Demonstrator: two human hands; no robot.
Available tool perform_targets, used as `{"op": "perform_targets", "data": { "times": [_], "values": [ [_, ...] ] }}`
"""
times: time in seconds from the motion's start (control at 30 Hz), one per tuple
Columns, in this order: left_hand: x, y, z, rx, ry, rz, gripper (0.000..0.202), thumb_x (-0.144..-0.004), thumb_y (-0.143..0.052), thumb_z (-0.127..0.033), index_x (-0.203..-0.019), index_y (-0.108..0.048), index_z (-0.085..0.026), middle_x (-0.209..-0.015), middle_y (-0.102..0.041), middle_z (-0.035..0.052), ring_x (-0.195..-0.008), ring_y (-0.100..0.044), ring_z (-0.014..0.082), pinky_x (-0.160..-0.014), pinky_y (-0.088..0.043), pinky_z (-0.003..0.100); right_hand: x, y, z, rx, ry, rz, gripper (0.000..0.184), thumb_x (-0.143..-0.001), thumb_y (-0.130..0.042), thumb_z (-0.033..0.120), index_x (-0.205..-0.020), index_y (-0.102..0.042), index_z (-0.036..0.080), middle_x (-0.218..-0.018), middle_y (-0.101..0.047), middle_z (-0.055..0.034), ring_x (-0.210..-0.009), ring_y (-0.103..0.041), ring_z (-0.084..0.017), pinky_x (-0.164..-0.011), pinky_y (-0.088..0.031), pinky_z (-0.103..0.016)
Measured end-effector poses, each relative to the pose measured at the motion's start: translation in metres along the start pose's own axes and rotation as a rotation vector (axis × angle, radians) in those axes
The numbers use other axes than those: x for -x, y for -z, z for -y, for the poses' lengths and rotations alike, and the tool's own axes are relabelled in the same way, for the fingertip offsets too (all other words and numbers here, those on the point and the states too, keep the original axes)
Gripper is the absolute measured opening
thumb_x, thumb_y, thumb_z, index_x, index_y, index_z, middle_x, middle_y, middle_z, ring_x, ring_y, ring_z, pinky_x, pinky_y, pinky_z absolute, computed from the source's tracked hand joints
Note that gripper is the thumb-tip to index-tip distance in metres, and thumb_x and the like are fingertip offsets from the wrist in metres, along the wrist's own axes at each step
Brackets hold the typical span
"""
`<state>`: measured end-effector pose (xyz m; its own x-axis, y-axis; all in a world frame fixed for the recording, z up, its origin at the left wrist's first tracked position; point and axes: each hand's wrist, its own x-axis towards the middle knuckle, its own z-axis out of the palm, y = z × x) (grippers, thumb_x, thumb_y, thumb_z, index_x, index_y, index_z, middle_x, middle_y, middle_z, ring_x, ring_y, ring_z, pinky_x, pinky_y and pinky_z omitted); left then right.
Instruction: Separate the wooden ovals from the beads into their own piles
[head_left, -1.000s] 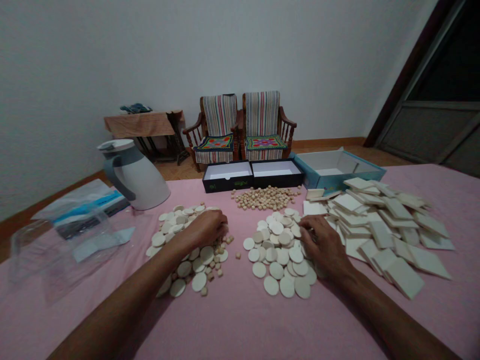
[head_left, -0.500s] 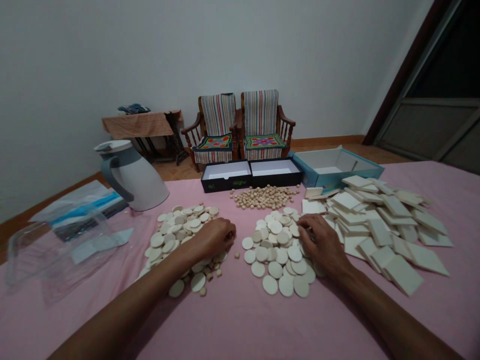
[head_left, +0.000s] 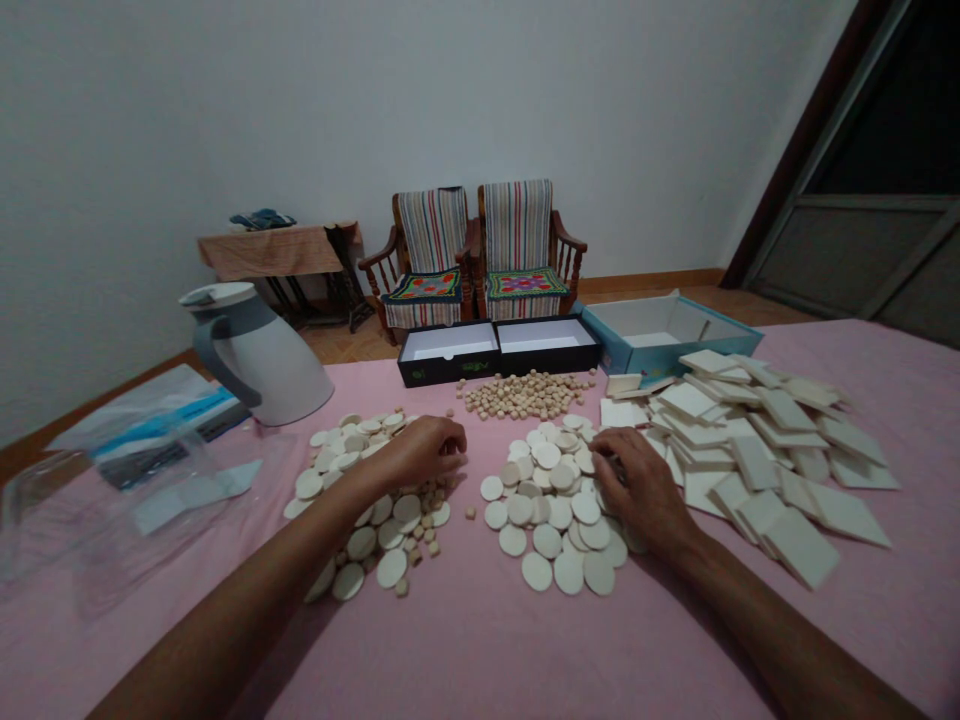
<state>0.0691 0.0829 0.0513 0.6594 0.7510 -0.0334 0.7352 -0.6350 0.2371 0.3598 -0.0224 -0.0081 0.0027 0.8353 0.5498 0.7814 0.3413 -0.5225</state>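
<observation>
My left hand rests knuckles-up on the right edge of the left pile of pale round discs, fingers curled over small wooden cubes mixed in there; what they hold is hidden. One loose cube lies between the two disc piles. My right hand lies on the right side of the second disc pile, fingers bent and pressed onto the discs near the square tiles.
A heap of small cubes lies beyond the discs, before two open black boxes and a blue box. A white jug, a clear plastic container and a booklet sit left on the pink tablecloth.
My left hand slid a little right and forward along the disc pile's edge, then settled back slightly. My right hand stayed on its pile. The view drifted a little.
</observation>
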Motion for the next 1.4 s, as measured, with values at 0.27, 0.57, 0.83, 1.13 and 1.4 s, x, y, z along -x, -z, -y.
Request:
{"op": "perform_targets", "data": {
  "times": [0.27,0.57,0.83,1.13,1.4],
  "values": [
    [0.008,-0.012,-0.006,-0.054,-0.045,0.113,0.014,-0.065,-0.059,-0.009,-0.071,-0.067,-0.019,-0.069,-0.068,0.0009,-0.061,-0.059,0.0138,-0.056,-0.039,0.021,0.000,-0.001,-0.001,0.016,0.013,0.005,0.010,-0.085,-0.047,0.016,-0.088,-0.055,0.020,-0.091,-0.058,-0.0072,-0.091,-0.054,-0.022,-0.080,-0.044,-0.035],
    [-0.006,-0.004,-0.003,-0.022,0.087,-0.447,0.021,-0.081,-0.052,-0.013,-0.100,-0.061,-0.016,-0.098,-0.065,0.0082,-0.084,-0.060,0.0180,-0.076,-0.046,0.029,0.000,0.000,-0.002,0.013,0.023,0.008,0.011,-0.087,-0.045,0.017,-0.089,-0.055,0.020,-0.091,-0.059,-0.0068,-0.089,-0.054,-0.021,-0.079,-0.043,-0.035],
    [0.024,-0.007,-0.032,0.150,-0.075,0.210,0.014,-0.070,-0.067,-0.024,-0.083,-0.064,-0.019,-0.073,-0.064,-0.0009,-0.062,-0.056,0.0121,-0.053,-0.035,0.020,-0.001,0.001,0.001,0.022,0.023,0.008,0.011,-0.086,-0.044,0.017,-0.086,-0.055,0.020,-0.088,-0.059,-0.0069,-0.087,-0.054,-0.021,-0.077,-0.044,-0.035],
    [0.029,-0.021,-0.034,0.066,-0.068,0.172,0.011,-0.069,-0.056,-0.014,-0.077,-0.061,-0.019,-0.072,-0.064,0.0003,-0.062,-0.054,0.0128,-0.053,-0.034,0.021,0.000,0.000,0.000,0.020,0.013,0.028,0.009,-0.087,-0.046,0.018,-0.087,-0.054,0.020,-0.089,-0.058,-0.0063,-0.088,-0.053,-0.021,-0.078,-0.043,-0.034],
    [-0.007,-0.007,0.003,-0.102,0.232,-0.297,0.023,-0.084,-0.048,-0.018,-0.103,-0.061,-0.017,-0.100,-0.068,0.0071,-0.087,-0.062,0.0185,-0.076,-0.045,0.028,0.000,0.001,0.001,0.009,0.020,0.024,0.010,-0.087,-0.044,0.018,-0.087,-0.054,0.020,-0.089,-0.058,-0.0065,-0.088,-0.053,-0.022,-0.076,-0.043,-0.035]
  ]
}}
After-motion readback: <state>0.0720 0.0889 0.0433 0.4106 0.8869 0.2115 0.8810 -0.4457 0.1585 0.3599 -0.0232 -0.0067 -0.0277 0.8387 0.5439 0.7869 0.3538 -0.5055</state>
